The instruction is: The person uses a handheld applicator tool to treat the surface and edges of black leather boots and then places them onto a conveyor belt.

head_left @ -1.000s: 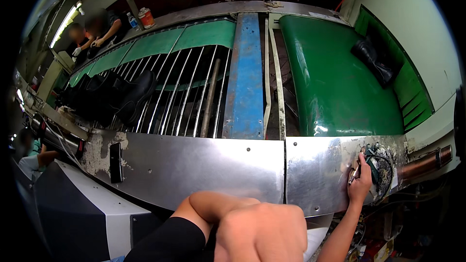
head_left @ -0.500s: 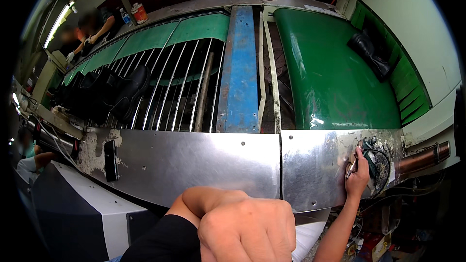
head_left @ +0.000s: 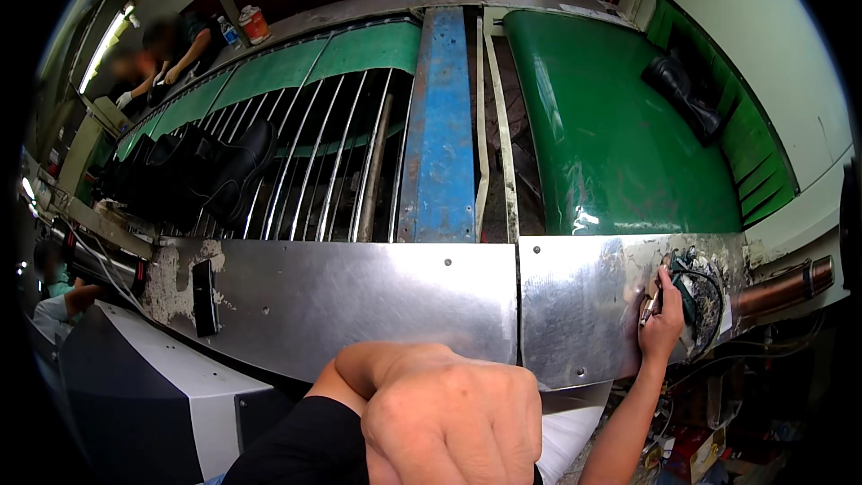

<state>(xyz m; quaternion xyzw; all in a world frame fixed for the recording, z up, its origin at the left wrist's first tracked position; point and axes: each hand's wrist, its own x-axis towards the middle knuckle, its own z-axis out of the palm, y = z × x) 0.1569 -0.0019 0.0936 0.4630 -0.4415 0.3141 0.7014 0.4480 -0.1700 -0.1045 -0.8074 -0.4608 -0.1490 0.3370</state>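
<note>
My left hand (head_left: 458, 413) is close at the lower middle, its knuckles bent and fingers curled downward. The fingertips run out of the picture, so whatever they may hold is hidden. Over on the right, my right hand (head_left: 662, 328) rests at the steel ledge (head_left: 593, 305), index finger stretched forward. A small shiny metal piece (head_left: 647, 307) shows at its thumb side, its kind unclear. Beside that hand lies a dark green bundle with a black cable loop (head_left: 696, 292). A black boot (head_left: 684, 99) lies on the green conveyor belt (head_left: 611, 126).
Several black boots (head_left: 238, 171) sit on the metal rod rack (head_left: 337, 153) at left. A blue beam (head_left: 444, 126) divides rack and belt. Green strip curtains (head_left: 763, 153) hang at the right opening. A copper-coloured pipe (head_left: 781, 292) sticks out. A co-worker (head_left: 184, 49) stands far left.
My hands keep nearly the same poses. The view has shifted very slightly. The far co-worker's gloved hand has moved a little.
</note>
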